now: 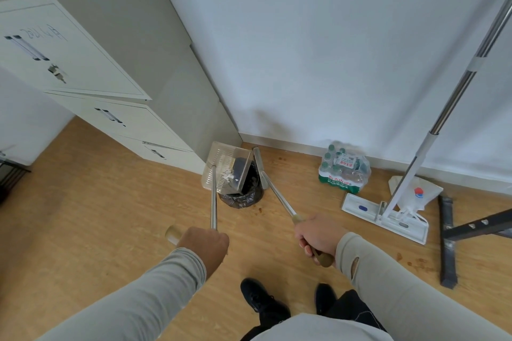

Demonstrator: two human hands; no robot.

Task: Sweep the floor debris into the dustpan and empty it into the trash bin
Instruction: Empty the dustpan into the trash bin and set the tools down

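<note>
The left hand (203, 241) gripped the dustpan (225, 170), tipped over the trash bin (243, 191); the right hand (318, 235) gripped the broom (273, 188); a gentle shake seemed best

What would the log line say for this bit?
step: emptying | left hand: grips dustpan handle, pan over trash bin | right hand: grips broom handle

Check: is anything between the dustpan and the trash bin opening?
Nothing visible blocks it. The dustpan, held by the left hand, already hangs tilted right above the black-lined trash bin. The broom, in the right hand, sits beside the bin's far right edge, not across the opening.
</note>
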